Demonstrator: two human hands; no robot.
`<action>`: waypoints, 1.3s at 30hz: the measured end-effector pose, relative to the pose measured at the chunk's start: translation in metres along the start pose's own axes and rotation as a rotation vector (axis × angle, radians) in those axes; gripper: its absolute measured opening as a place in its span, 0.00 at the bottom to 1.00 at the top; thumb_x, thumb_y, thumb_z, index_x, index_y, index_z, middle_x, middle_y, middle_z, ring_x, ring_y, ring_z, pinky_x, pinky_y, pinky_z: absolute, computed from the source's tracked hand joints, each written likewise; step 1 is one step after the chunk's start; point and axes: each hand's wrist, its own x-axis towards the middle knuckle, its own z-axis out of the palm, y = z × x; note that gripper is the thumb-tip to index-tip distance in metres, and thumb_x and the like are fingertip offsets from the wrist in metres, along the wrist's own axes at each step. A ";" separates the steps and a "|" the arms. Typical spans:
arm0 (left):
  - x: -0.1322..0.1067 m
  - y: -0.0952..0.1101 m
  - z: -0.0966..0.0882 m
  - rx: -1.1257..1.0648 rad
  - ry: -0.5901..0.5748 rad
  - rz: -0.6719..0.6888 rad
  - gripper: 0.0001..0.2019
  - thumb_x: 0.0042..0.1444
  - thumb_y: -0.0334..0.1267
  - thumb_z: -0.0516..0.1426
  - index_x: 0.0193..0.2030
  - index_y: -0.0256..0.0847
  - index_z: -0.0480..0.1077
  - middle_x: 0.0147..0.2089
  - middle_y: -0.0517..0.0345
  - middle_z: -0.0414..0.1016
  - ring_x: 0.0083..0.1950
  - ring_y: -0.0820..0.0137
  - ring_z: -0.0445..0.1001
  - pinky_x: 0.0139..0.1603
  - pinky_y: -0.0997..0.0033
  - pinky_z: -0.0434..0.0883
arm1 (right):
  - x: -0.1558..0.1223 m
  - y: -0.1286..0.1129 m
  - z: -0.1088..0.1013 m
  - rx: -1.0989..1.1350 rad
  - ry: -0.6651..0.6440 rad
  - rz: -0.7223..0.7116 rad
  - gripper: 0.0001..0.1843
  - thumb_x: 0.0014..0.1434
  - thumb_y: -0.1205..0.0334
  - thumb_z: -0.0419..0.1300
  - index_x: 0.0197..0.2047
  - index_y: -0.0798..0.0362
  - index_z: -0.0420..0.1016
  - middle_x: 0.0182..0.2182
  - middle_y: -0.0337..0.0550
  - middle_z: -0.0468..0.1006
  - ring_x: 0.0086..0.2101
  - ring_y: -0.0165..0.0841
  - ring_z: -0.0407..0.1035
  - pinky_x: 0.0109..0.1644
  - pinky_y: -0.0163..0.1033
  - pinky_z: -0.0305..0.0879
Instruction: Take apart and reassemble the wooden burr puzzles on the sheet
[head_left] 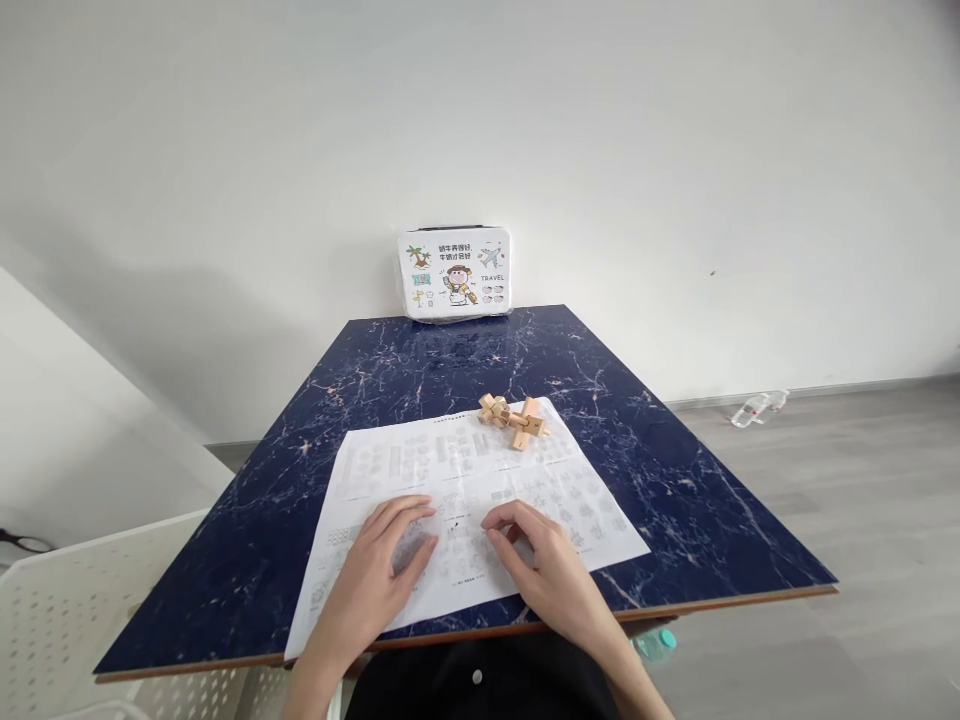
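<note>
A large white instruction sheet [457, 500] covered in small diagrams lies on the dark blue marbled table [262, 520]. My left hand [375, 580] rests flat on the sheet's near part, fingers stretched out and holding nothing. My right hand [547, 565] lies on the sheet beside it, fingers loosely curled with the tips touching the paper, nothing in them. Two small wooden interlocking puzzles stand at the sheet's far edge: a knobbly one [493, 408] and a cross-shaped one [527, 423], touching each other and well beyond both hands.
A white printed case with cartoon travel pictures [454, 272] stands against the wall at the table's far edge. A white perforated basket [60, 610] sits low at the left. A plastic bottle [757, 407] lies on the grey floor at right.
</note>
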 end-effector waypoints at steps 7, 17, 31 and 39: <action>-0.002 0.001 0.000 -0.019 -0.008 -0.007 0.15 0.72 0.50 0.54 0.60 0.53 0.73 0.66 0.57 0.74 0.67 0.57 0.73 0.67 0.51 0.76 | -0.001 -0.002 0.002 -0.012 -0.020 0.055 0.12 0.74 0.54 0.54 0.47 0.49 0.77 0.42 0.46 0.82 0.39 0.38 0.76 0.40 0.41 0.72; -0.003 -0.002 0.000 -0.025 0.010 0.012 0.15 0.72 0.50 0.55 0.59 0.53 0.75 0.64 0.57 0.76 0.65 0.56 0.75 0.65 0.49 0.77 | 0.056 0.004 -0.060 -0.476 0.162 -0.121 0.12 0.74 0.57 0.49 0.48 0.49 0.72 0.44 0.49 0.82 0.38 0.40 0.76 0.40 0.42 0.69; -0.004 -0.006 0.001 -0.013 0.025 0.039 0.14 0.72 0.49 0.54 0.57 0.53 0.75 0.63 0.57 0.77 0.65 0.57 0.76 0.64 0.50 0.77 | 0.116 0.029 -0.080 -0.744 0.033 0.118 0.09 0.74 0.62 0.49 0.55 0.51 0.62 0.31 0.42 0.81 0.28 0.39 0.73 0.31 0.37 0.50; 0.013 0.008 -0.007 -0.021 -0.041 0.001 0.21 0.71 0.52 0.54 0.67 0.54 0.66 0.69 0.53 0.71 0.70 0.52 0.71 0.66 0.45 0.74 | 0.114 0.014 -0.085 -0.294 0.111 -0.066 0.05 0.68 0.57 0.53 0.44 0.48 0.65 0.21 0.30 0.68 0.22 0.32 0.61 0.29 0.36 0.52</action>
